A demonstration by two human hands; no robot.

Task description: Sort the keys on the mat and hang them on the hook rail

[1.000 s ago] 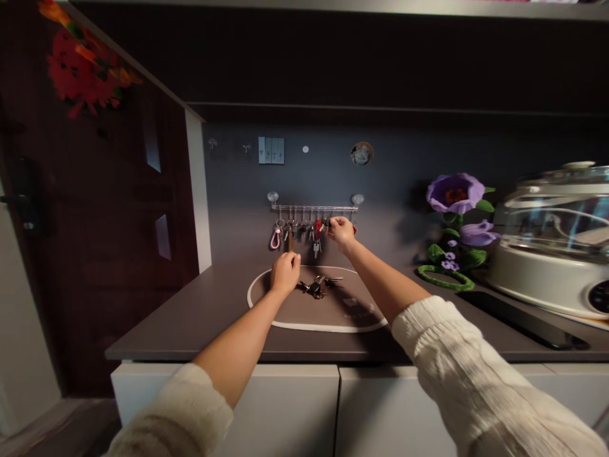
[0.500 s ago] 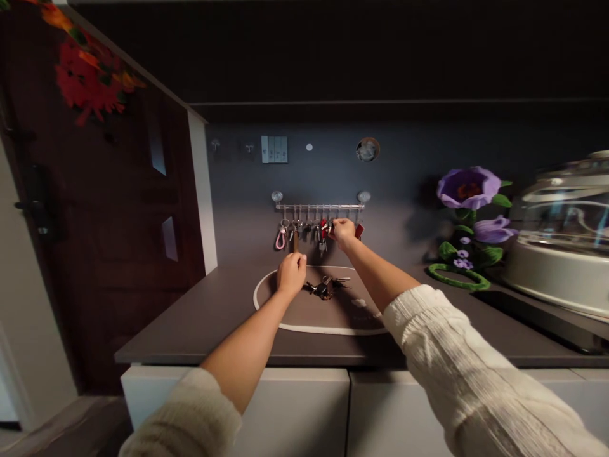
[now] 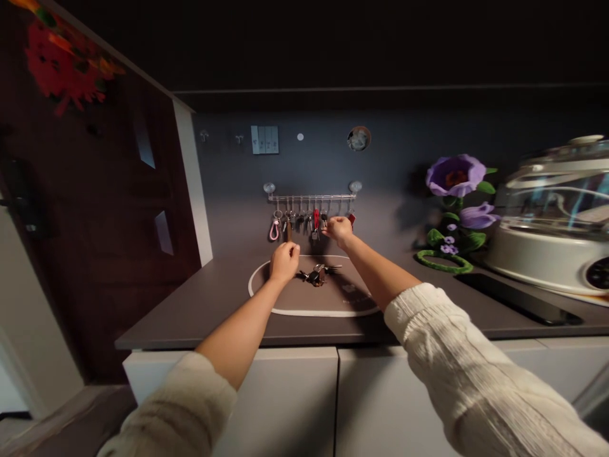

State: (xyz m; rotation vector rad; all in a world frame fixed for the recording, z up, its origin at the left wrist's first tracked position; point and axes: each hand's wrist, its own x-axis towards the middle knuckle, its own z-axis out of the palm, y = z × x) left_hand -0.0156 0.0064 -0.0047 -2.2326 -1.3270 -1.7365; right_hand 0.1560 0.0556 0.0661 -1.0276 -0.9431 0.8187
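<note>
A clear hook rack [image 3: 311,198] on the grey wall carries several keys and key rings. My right hand [image 3: 339,232] is raised at its right half, thumb and fingers pinched at the lower end of a dark-headed key [image 3: 324,218] under a hook. Just left of that key hangs a red key holder [image 3: 316,219]. Lower down, my left hand [image 3: 284,261] is closed in front of a brown strap [image 3: 288,231]; whatever its fingers hold is hidden. Between and below the hands, a bunch of keys [image 3: 316,275] lies on the brown mat [image 3: 285,298].
A pink loop keychain [image 3: 275,230] hangs at the rack's left end, a red tag [image 3: 352,219] at its right. Purple crocheted flowers [image 3: 457,178], a black phone [image 3: 518,298] and a clear-topped appliance [image 3: 547,241] stand or lie at right. An overhead cabinet [image 3: 333,51] hangs above.
My right hand has shifted slightly down and right relative to the rack. The red key holder now hangs straighter, and the dark-headed key beside it shows more. The view has shifted a little.
</note>
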